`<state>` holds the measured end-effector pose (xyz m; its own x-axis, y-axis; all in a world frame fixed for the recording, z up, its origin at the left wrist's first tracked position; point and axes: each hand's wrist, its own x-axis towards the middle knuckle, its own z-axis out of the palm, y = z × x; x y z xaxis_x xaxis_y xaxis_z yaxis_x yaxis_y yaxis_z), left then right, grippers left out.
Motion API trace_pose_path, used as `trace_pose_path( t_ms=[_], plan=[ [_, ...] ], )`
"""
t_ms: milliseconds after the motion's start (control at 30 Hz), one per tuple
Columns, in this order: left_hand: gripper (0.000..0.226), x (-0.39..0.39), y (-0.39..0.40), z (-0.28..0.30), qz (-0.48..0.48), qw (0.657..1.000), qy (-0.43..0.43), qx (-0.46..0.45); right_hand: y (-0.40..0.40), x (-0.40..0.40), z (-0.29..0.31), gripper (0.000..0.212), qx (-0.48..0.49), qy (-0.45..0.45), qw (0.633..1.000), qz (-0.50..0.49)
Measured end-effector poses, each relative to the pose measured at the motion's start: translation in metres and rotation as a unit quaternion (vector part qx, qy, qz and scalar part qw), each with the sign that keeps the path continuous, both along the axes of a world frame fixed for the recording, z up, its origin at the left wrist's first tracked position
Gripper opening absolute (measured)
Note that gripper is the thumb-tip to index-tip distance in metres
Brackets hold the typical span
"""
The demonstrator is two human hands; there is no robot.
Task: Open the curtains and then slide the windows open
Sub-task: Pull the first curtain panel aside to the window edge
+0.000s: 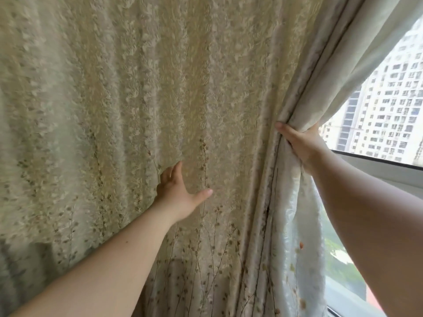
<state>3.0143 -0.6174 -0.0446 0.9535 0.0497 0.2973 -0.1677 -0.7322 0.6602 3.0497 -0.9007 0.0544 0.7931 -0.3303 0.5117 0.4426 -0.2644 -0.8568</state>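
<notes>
A cream curtain (137,99) with a leafy, flowered pattern fills most of the view and hangs in folds. My right hand (299,145) grips the curtain's right edge, bunching the fabric and its pale lining. My left hand (178,191) is spread flat against the front of the curtain, fingers apart, holding nothing. To the right of the gathered edge a strip of window (389,115) shows, with its glass and dark frame rail (377,160). The rest of the window is hidden behind the curtain.
Tall white apartment blocks (393,99) stand outside the glass. A thin sheer layer (295,225) hangs behind the curtain's edge, with green outside below it. A white sill (393,175) runs under the upper pane.
</notes>
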Motion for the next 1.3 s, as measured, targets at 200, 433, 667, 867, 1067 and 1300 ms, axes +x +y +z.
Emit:
trace_pose_path(
  t_ms=[200, 433, 667, 867, 1067, 1300],
  plan=[
    [0.125, 0.07, -0.001, 0.015, 0.027, 0.999, 0.03, -0.01, 0.058, 0.083, -0.009, 0.11, -0.009, -0.028, 0.989, 0.144],
    [0.112, 0.164, 0.019, 0.015, -0.018, 0.984, -0.015, -0.175, 0.157, 0.179, -0.015, 0.101, -0.048, -0.043, 0.95, 0.305],
    [0.101, 0.165, 0.092, 0.013, 0.239, 0.921, -0.304, -0.042, 0.253, 0.239, -0.027, 0.126, -0.046, -0.019, 0.923, 0.381],
    [0.132, 0.173, 0.185, 0.018, 0.285, 0.937, -0.147, -0.14, 0.365, 0.25, -0.026, 0.117, -0.057, -0.016, 0.885, 0.462],
    [0.067, 0.187, 0.288, 0.012, 0.265, 0.942, -0.117, -0.172, 0.476, 0.259, -0.028, 0.1, -0.034, -0.007, 0.858, 0.512],
    [0.048, 0.2, 0.447, 0.024, 0.274, 0.943, -0.133, -0.136, 0.624, 0.274, -0.017, 0.1, -0.012, -0.033, 0.875, 0.483]
  ],
)
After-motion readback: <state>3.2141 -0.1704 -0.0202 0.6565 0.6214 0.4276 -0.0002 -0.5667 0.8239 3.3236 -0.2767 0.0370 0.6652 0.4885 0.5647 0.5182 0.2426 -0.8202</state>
